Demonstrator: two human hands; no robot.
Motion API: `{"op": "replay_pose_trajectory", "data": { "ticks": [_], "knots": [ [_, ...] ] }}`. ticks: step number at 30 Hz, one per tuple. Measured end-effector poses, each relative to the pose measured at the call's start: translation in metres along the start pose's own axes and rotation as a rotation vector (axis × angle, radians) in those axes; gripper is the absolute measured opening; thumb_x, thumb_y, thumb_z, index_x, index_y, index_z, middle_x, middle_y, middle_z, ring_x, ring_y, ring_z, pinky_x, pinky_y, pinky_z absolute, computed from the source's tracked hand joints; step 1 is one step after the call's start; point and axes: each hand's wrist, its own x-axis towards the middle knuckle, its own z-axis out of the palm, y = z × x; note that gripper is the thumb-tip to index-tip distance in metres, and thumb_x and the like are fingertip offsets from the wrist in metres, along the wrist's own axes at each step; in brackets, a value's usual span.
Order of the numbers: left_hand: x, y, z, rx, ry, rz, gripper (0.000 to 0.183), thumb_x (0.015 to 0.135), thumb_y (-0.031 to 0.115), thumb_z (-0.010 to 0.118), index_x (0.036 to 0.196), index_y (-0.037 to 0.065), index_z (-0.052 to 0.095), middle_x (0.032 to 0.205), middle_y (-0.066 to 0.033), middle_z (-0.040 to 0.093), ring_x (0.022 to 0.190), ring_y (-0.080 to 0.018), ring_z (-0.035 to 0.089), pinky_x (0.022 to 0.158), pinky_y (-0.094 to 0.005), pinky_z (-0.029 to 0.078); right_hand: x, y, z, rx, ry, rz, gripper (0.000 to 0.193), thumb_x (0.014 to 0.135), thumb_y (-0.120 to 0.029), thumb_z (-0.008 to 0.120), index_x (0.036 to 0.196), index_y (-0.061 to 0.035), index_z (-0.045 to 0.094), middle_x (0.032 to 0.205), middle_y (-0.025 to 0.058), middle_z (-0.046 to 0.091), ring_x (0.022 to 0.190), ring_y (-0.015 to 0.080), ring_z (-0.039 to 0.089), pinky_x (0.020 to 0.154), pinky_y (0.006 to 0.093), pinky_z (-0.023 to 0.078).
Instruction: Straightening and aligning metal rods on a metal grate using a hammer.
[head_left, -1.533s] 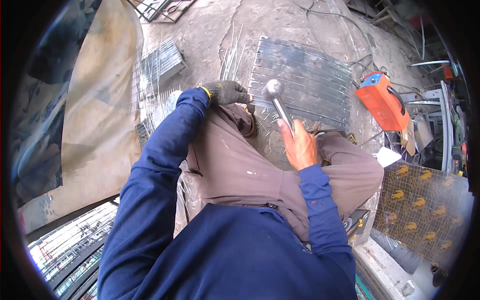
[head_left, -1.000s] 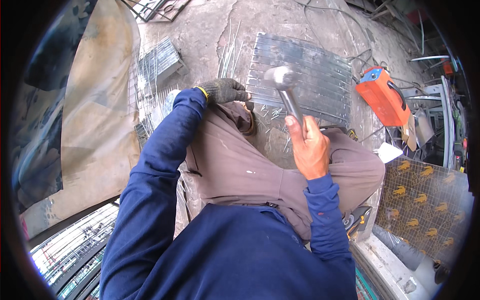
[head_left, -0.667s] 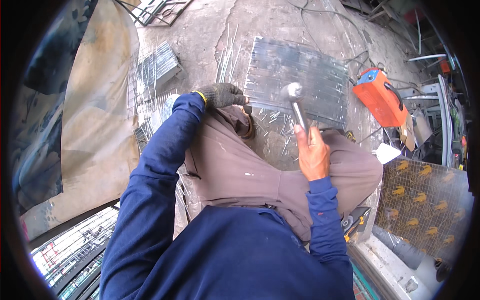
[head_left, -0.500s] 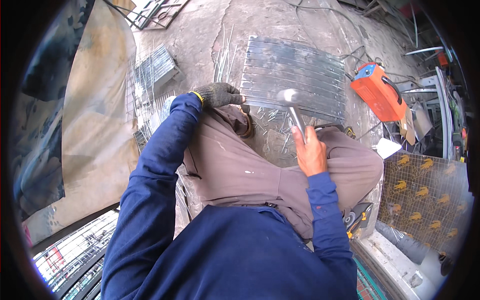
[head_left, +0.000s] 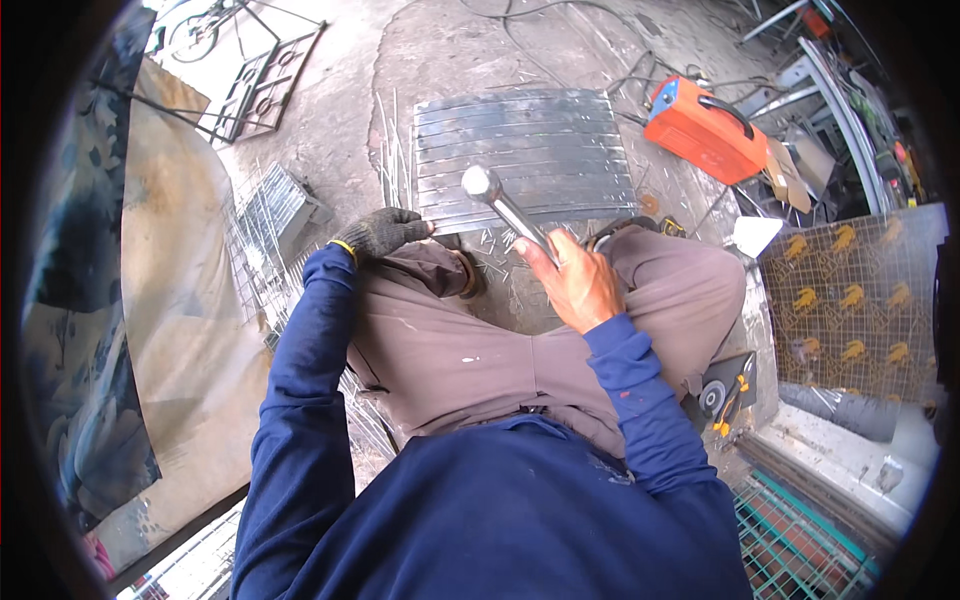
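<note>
My right hand, bare, is wrapped round the handle of a hammer. The hammer's shiny head is raised over the near left part of a slatted metal panel, seemingly apart from it. That panel lies in front of me, made of grey strips running crosswise. My left hand, in a dark knitted glove with a yellow cuff, is closed at the panel's near left corner, with a fingertip showing at the edge. Short cut metal pieces lie scattered on the ground between my legs and the panel.
Thin rods lie left of the panel. An orange machine with a black handle stands to the right, cables behind it. A metal box-like piece sits on the left near a hanging stained cloth. An angle grinder is beside my right thigh.
My right hand has moved left and the hammer head has swung left toward the panel's left side. The left hand keeps to the same corner. The whole view has shifted.
</note>
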Motion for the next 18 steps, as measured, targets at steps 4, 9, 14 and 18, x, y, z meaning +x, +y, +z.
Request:
{"op": "replay_pose_trajectory", "data": {
  "ticks": [4,9,14,18],
  "knots": [
    [-0.004,0.002,0.0,-0.002,0.007,0.016,0.046,0.1,0.047,0.062,0.113,0.004,0.074,0.102,-0.0046,0.072,0.098,-0.0127,0.06,0.096,-0.0335,0.046,-0.018,-0.01,-0.04,0.111,0.07,0.114,0.047,0.098,-0.053,0.06,0.09,-0.0064,0.058,0.062,0.0175,0.059,0.063,0.0441,0.062,0.056,0.0517,0.045],
    [0.002,0.0,-0.002,0.05,0.018,0.046,0.044,0.101,0.045,0.061,0.111,0.004,0.073,0.1,-0.0028,0.072,0.097,-0.0118,0.06,0.096,-0.0327,0.046,-0.027,0.029,-0.05,0.026,0.203,0.292,0.053,0.099,-0.058,0.056,0.09,-0.0053,0.059,0.065,0.0186,0.059,0.065,0.0448,0.062,0.059,0.0514,0.045],
    [0.012,-0.016,-0.002,-0.026,0.017,0.071,0.044,0.1,0.043,0.063,0.118,0.005,0.073,0.108,-0.0061,0.075,0.102,-0.0147,0.064,0.098,-0.0337,0.047,-0.023,0.081,-0.026,0.187,0.257,0.405,0.057,0.1,-0.056,0.053,0.083,-0.002,0.057,0.063,0.016,0.057,0.061,0.0334,0.059,0.062,0.0448,0.046],
    [0.008,-0.013,-0.002,-0.096,0.064,0.057,0.043,0.098,0.041,0.067,0.118,0.003,0.073,0.106,-0.0049,0.075,0.101,-0.0132,0.063,0.099,-0.0326,0.046,-0.035,0.098,-0.023,0.441,0.279,0.548,0.059,0.099,-0.059,0.057,0.078,-0.0032,0.054,0.06,0.0041,0.052,0.056,0.0131,0.052,0.056,0.0354,0.044]
  ]
}}
